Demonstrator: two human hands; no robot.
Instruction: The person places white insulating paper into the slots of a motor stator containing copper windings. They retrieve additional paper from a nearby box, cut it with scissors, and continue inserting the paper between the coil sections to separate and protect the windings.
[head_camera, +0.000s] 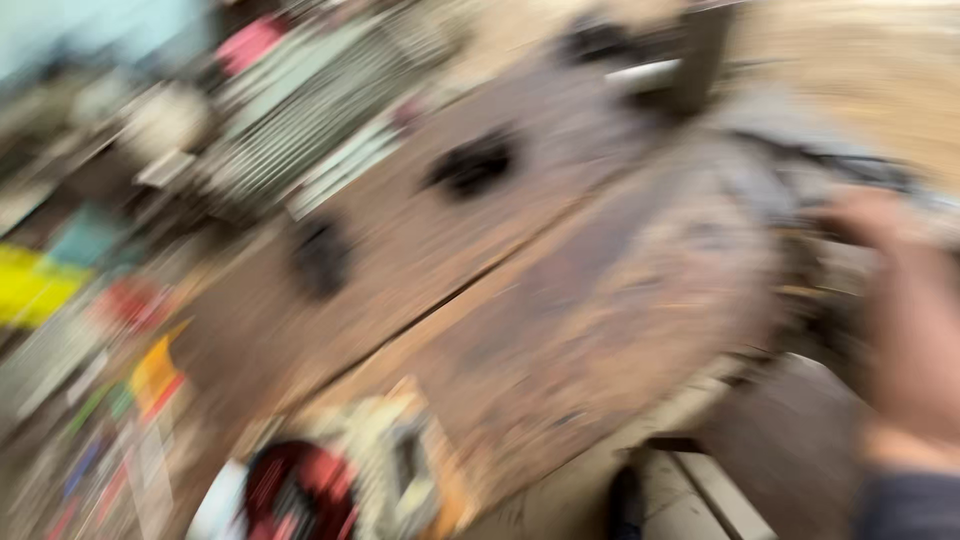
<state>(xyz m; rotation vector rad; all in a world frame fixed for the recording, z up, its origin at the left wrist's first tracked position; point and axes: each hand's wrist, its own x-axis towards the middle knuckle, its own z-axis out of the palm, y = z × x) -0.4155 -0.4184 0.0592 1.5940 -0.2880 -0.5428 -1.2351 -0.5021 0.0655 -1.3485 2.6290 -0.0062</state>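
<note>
At the right edge of the wooden worktop (560, 300), one hand (905, 320) reaches out toward a dark, tangled shape (850, 175) that may be a cable or a tool; the whole view is smeared by motion, so I cannot tell what the shape is, whether the hand touches it, or whether the fingers are spread or closed. By its place on the right side and the dark sleeve (905, 505) at the lower right corner it looks like the person's right hand; the left hand is not in view. Two dark blobs (470, 165) lie on the boards toward the far side, apart from each other, and a red round thing (300, 490) sits at the near edge beside something pale. Along the left edge runs a clutter of coloured items, among them a yellow patch (30, 285). For a reach of this kind, my judgement is that steadying the head and slowing the arm would help most: the dark shape lies just off the worktop's far right corner among other dim forms, and a sure grip depends on seeing it clearly first.
</note>
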